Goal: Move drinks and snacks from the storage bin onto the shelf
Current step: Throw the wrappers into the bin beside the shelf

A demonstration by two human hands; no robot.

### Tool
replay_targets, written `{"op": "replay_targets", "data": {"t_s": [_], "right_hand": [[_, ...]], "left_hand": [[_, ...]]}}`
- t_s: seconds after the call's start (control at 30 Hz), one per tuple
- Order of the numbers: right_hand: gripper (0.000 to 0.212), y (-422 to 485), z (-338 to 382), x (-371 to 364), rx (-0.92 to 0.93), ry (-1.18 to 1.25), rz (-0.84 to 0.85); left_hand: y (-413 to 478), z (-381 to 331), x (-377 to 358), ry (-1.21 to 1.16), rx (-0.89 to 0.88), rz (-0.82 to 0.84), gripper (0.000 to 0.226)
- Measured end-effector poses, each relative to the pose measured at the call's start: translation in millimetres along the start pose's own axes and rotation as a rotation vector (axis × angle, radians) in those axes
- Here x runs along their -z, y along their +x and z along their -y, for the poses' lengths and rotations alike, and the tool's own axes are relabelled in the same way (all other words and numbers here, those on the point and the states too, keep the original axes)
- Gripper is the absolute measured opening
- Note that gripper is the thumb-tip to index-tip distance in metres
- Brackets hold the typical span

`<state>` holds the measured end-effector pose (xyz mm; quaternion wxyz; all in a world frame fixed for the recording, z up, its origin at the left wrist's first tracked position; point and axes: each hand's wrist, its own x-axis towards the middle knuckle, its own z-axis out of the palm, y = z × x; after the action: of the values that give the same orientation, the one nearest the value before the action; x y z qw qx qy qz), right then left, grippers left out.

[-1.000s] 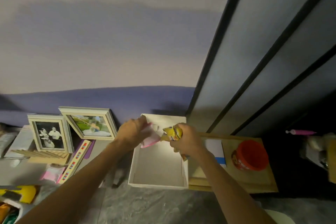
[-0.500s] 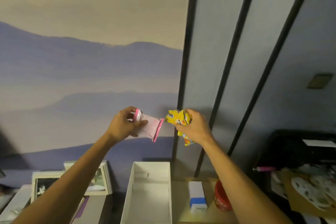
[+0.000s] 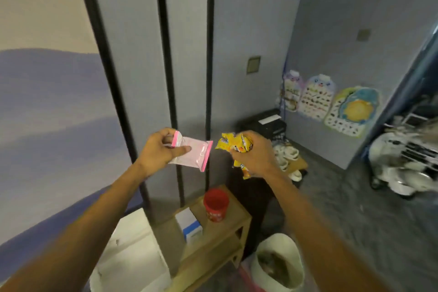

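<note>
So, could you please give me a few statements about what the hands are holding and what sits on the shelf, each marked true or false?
1. The left hand holds a pink packet. True.
2. The right hand is empty. False: it grips a yellow snack packet.
3. A red cup stands on the wooden shelf. True.
4. The two packets already lie on the shelf. False: both are held in the air above it.
</note>
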<state>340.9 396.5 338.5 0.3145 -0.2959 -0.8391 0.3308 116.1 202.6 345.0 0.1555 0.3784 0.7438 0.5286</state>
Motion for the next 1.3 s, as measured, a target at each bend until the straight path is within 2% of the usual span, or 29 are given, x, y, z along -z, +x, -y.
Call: {"op": "replay_targets", "data": {"t_s": [0.2, 0.33, 0.5, 0.6, 0.83, 1.0, 1.17, 1.3], "right_hand": [[0.039, -49, -82, 106, -0.136, -0.118, -0.145], [0.030, -69, -147, 152, -0.229, -0.119, -0.218], [0.020, -84, -231, 178, -0.331, -0.033, -0.250], [0.020, -91, -286, 172, -0.394, -0.030, -0.250], [0.030, -128, -420, 84, -0.526, -0.025, -0.237], [0.034, -175, -545, -38, -0.595, -0.012, -0.179], [0.055, -228, -666, -162, -0.695, -0.042, -0.147], [0.052, -259, -731, -225, -0.745, -0.107, -0.057]], "left_hand": [[12, -27, -153, 0.018, -0.066, 0.194, 0.038], [18, -38, -250, 0.070, -0.069, 0.308, 0.041], [22, -31, -358, 0.121, -0.058, 0.326, 0.063], [20, -6, -412, 0.087, 0.018, 0.318, 0.062], [6, 117, -508, 0.146, 0.133, 0.406, 0.043], [-8, 268, -577, 0.212, 0.234, 0.465, 0.035], [-34, 431, -638, 0.354, 0.274, 0.491, 0.025], [-58, 515, -669, 0.421, 0.244, 0.525, 0.023]]}}
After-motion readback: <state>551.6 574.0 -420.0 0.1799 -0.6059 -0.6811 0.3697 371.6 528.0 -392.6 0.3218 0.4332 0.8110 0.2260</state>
